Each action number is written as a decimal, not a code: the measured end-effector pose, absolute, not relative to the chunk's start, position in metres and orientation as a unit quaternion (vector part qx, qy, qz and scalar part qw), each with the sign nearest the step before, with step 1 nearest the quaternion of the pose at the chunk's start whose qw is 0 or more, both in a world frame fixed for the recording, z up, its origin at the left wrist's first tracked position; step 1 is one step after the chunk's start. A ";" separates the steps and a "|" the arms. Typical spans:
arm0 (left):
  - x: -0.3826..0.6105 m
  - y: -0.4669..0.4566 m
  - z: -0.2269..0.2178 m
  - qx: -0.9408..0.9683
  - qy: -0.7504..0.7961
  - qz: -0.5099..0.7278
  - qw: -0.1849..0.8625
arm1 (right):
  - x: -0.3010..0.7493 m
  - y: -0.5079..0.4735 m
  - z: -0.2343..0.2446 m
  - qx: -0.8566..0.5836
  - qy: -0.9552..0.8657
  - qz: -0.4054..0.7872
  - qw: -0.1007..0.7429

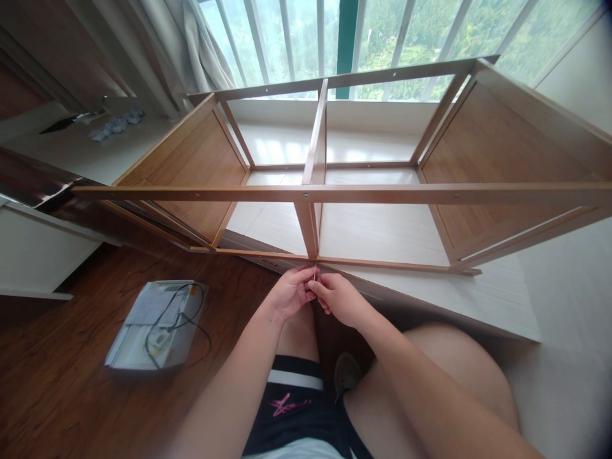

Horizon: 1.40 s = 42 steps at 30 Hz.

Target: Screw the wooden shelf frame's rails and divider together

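Note:
My left hand [290, 295] and my right hand [340, 298] meet just below the near lower rail [382, 262] of a brown wooden frame. Between their fingertips is a small thin piece [315, 275], pale and upright, pointing at the rail where the middle divider [308, 233] joins it. Whether this is a screw or a key is too small to tell. Both hands are closed, thumbs and fingers pinched around the piece. Higher up, a screw head [306, 196] shows in the near upper rail [229, 194].
The frame has solid panels at its left [191, 166] and right [516, 140] and stands on a pale ledge [497, 299] by a barred window. A white box [119, 341] with a dark cable [165, 322] lies on the wooden floor. Small plastic packets [117, 124] rest at far left.

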<state>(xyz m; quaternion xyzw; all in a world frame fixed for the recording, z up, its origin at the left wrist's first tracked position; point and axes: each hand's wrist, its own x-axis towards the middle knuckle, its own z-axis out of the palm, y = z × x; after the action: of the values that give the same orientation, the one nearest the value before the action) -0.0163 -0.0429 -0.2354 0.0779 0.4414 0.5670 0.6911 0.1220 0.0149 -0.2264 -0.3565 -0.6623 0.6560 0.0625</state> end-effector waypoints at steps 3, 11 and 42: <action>-0.016 -0.042 -0.233 0.100 0.450 0.549 0.697 | 0.118 0.012 -0.225 -0.349 -0.616 0.702 0.080; -0.013 -0.040 -0.223 0.088 0.465 0.538 0.698 | 0.111 0.005 -0.231 -0.371 -0.546 0.744 0.102; -0.004 -0.038 -0.219 0.009 0.497 0.596 0.631 | 0.122 0.007 -0.191 -0.436 -0.863 0.254 -0.012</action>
<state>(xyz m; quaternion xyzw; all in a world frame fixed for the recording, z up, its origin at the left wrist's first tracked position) -0.0039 -0.0378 -0.2187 0.0086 0.4968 0.5963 0.6305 0.1217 0.0067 -0.1912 -0.4361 -0.8632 0.2541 -0.0121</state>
